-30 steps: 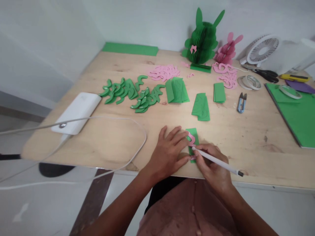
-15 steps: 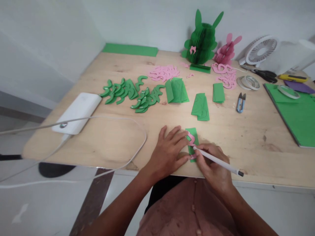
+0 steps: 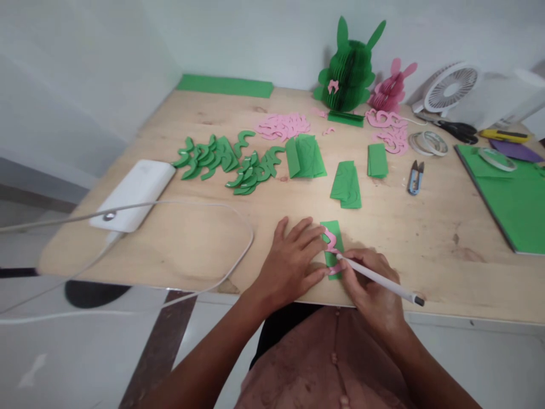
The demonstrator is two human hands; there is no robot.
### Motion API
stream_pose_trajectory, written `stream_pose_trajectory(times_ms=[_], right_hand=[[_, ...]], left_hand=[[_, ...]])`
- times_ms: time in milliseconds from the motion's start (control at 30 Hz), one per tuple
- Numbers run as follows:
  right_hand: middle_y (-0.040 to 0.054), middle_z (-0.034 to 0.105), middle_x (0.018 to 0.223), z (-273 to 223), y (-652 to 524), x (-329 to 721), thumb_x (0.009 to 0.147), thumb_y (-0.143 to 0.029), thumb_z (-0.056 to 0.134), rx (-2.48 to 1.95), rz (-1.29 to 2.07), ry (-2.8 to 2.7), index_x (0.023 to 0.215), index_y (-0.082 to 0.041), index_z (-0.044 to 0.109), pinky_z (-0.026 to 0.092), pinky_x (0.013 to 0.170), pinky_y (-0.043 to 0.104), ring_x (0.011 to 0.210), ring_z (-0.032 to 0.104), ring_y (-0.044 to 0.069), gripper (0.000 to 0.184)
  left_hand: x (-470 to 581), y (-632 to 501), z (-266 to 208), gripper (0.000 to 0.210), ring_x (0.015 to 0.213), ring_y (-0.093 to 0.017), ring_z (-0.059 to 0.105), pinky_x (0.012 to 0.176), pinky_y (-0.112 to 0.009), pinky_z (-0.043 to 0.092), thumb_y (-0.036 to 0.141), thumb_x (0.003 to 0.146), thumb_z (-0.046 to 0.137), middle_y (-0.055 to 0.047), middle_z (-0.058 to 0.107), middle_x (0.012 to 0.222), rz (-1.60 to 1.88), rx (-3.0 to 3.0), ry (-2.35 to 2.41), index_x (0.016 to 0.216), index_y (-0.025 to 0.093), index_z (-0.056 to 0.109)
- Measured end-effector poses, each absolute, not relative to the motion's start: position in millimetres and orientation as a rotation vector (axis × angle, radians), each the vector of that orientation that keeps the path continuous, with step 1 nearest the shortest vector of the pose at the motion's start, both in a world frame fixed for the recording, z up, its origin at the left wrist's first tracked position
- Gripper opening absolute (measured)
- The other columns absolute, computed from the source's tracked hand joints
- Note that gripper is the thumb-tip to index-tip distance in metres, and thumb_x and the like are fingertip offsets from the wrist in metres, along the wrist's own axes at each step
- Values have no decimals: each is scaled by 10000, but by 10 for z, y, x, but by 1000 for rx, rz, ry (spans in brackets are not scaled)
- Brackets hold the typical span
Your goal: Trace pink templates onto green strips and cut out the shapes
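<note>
Near the worktop's front edge (image 3: 451, 304), the right hand (image 3: 377, 298), clamped on the pen (image 3: 378, 277), has inched rightward, apparently outlining the pink cutout (image 3: 330, 240), left hand (image 3: 292, 261) spread.

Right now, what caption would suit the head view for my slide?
Left hand touches pink paper laid on a green strip while the right hand holds a white pen.
</note>
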State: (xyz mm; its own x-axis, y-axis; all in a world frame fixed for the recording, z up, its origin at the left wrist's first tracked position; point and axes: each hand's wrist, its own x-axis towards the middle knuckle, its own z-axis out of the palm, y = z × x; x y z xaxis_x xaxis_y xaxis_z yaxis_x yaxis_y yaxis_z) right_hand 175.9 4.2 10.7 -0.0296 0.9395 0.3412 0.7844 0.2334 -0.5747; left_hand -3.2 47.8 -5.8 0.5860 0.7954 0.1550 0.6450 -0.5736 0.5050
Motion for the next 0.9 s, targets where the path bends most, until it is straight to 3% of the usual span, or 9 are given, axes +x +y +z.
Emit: stream_pose_trajectory(times_ms=[900], right_hand=[[5, 666, 701, 113, -14, 1791, 854, -214, 580, -1575, 262, -1827, 802, -200, 605, 426, 657, 313, 646, 597, 167, 59]], left_hand=[[-26, 481, -61, 306, 1353, -283, 340, 1124, -537, 97, 408, 855, 555, -46, 543, 1358, 531, 2438, 1162, 1112, 249, 600]])
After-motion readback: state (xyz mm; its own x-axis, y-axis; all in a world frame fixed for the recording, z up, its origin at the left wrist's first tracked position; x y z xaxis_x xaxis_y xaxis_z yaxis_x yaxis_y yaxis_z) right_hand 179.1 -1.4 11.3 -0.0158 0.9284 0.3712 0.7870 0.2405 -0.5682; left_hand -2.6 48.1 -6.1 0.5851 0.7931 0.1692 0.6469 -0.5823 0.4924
